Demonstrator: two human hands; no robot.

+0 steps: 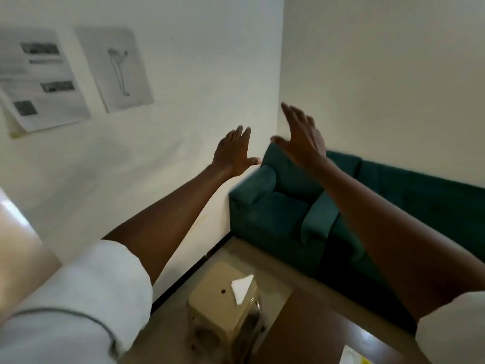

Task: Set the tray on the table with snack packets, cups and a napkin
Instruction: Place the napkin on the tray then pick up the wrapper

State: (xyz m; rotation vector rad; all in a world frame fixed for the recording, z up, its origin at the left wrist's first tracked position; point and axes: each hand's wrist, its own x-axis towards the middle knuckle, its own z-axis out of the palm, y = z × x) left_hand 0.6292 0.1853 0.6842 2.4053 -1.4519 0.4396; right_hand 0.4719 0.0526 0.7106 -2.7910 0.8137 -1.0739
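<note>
Both my arms are stretched forward and raised in front of the wall. My left hand [234, 153] is flat with fingers apart and holds nothing. My right hand [301, 135] is also spread, empty, just to its right. Far below them a white folded napkin [242, 287] lies on a small cream stool [223, 298]. A dark brown table [315, 334] fills the bottom centre, and a pale packet with yellow print [353, 355] lies at its near edge. No tray or cups are in view.
A dark green sofa [288, 206] stands in the room's corner behind the table. Two printed sheets [78, 74] hang on the white wall at the left. Tiled floor shows around the stool.
</note>
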